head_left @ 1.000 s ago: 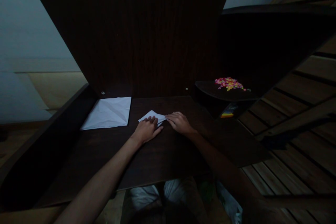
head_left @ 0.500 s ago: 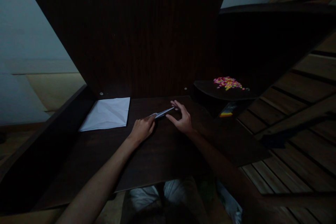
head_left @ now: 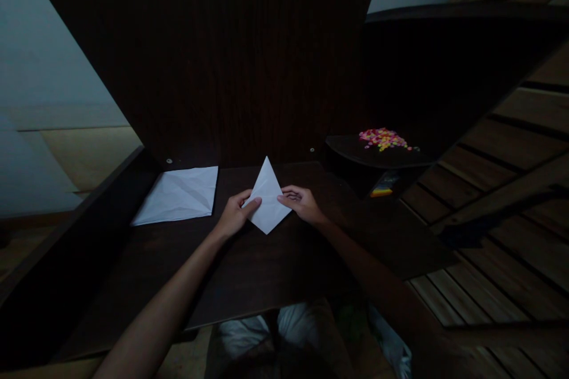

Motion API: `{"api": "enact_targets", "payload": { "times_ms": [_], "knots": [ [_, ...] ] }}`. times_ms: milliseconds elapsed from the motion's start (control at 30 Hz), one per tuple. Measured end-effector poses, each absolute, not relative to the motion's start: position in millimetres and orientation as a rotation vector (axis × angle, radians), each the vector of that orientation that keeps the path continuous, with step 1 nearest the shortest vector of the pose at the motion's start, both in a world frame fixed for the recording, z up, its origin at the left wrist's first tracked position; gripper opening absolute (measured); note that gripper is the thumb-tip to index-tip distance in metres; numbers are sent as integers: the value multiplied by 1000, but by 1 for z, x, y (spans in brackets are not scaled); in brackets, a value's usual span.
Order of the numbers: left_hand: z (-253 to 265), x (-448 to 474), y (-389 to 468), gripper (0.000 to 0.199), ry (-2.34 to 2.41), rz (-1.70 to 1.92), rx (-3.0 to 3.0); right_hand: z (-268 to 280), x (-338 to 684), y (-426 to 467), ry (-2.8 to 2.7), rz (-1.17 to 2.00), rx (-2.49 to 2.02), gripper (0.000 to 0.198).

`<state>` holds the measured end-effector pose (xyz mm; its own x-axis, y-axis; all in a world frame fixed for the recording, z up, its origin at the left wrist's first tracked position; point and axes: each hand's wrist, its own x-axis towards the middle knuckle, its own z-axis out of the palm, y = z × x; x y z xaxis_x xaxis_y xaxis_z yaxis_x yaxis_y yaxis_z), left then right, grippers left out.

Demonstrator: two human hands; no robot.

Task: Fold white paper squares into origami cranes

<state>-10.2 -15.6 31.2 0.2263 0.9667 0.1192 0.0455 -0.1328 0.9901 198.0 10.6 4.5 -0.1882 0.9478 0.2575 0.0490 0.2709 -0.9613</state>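
A folded sheet of white paper (head_left: 267, 198), kite-shaped with its long point facing away from me, is held just above the dark desk (head_left: 249, 275). My left hand (head_left: 236, 212) grips its left corner, thumb on top and fingers behind. On the right corner, my right hand (head_left: 304, 204) pinches the paper in the same way. Left of my hands, a flat stack of creased white paper (head_left: 182, 192) lies on the desk near its back edge.
A small rounded shelf (head_left: 377, 157) at the right carries a pile of small colourful pieces (head_left: 383, 138). Beneath it is an item with a yellow stripe (head_left: 382, 192). A dark wooden panel (head_left: 231, 71) rises behind the desk, and a low side board (head_left: 75, 231) borders the left.
The folded paper has turned from edge-on to its broad face toward me. My right hand, previously with fingers apart near its tip, now pinches the right corner; the left hand has shifted its grip.
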Motion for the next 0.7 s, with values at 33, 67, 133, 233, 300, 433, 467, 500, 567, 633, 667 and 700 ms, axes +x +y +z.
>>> {"api": "enact_targets", "payload": {
  "times_ms": [33,67,133,233,300,433,467,500,567,633,667,700],
  "knots": [
    [31,-10,-15,43,991,1052,1391,5,198,10,-1504,1123,-974,36],
    [30,-10,-15,44,965,998,1343,6,199,10,-1505,1150,-976,36],
    [30,-9,-16,46,927,911,1262,8,200,9,-1527,1202,-980,36],
    [30,-7,-17,40,940,894,1194,13,202,7,-1605,1270,-991,35],
    [29,-5,-17,37,978,915,1170,15,203,5,-1649,1301,-998,34],
    [26,-5,-15,36,1008,931,1141,16,202,3,-1691,1322,-987,32],
    [26,-5,-14,37,1004,940,1133,16,202,3,-1688,1326,-972,34],
    [25,-5,-14,37,1000,951,1125,15,201,3,-1674,1330,-949,38],
    [23,-5,-12,38,993,987,1105,13,201,4,-1623,1334,-887,47],
    [22,-5,-11,38,992,1024,1078,13,201,5,-1583,1332,-829,47],
    [22,-6,-10,38,995,1042,1061,13,201,5,-1586,1330,-817,41],
    [22,-6,-9,40,1000,1056,1044,13,202,6,-1603,1330,-819,33]
  ]
}}
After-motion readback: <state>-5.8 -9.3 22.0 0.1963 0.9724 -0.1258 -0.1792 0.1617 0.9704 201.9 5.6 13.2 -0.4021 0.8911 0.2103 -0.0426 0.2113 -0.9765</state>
